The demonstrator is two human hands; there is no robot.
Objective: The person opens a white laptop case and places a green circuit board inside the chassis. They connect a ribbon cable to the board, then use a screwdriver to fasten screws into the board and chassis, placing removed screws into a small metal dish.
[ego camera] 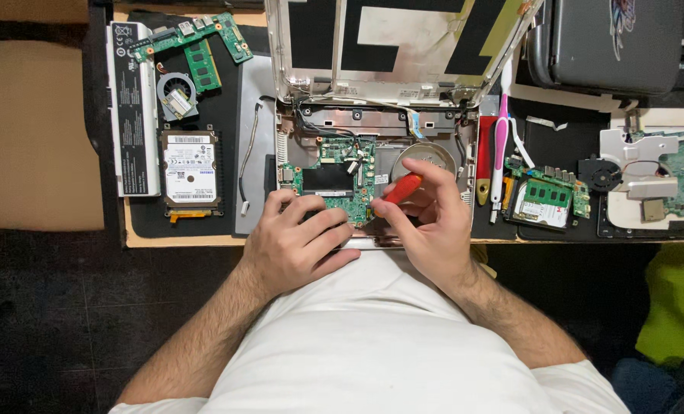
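Both hands work over the opened laptop base (372, 138) at the near edge of the tabletop (139, 239). Left hand (300, 241) rests palm down on the green mainboard (334, 176), fingers curled and spread loosely, gripping nothing visible. Right hand (434, 222) is closed around a red-handled screwdriver (400, 188), whose handle angles down and left toward the mainboard; the tip is hidden behind the fingers. Just beyond the right hand sits a round silver disc (426, 157) in the base. The hinged display lid (403, 46) stands open at the far edge, its bare inner shell facing the camera.

Left part of the tabletop: 1 white battery pack (133, 107) along the left edge, 1 hard drive (190, 167) beside it, 1 small fan (177, 90) and 1 green circuit board (200, 38) toward the far-left corner. Right of the base: a pink toothbrush (500, 130), a board with memory modules (545, 199), a black fan (601, 175) and another mainboard on a white tray (664, 176) at the right edge
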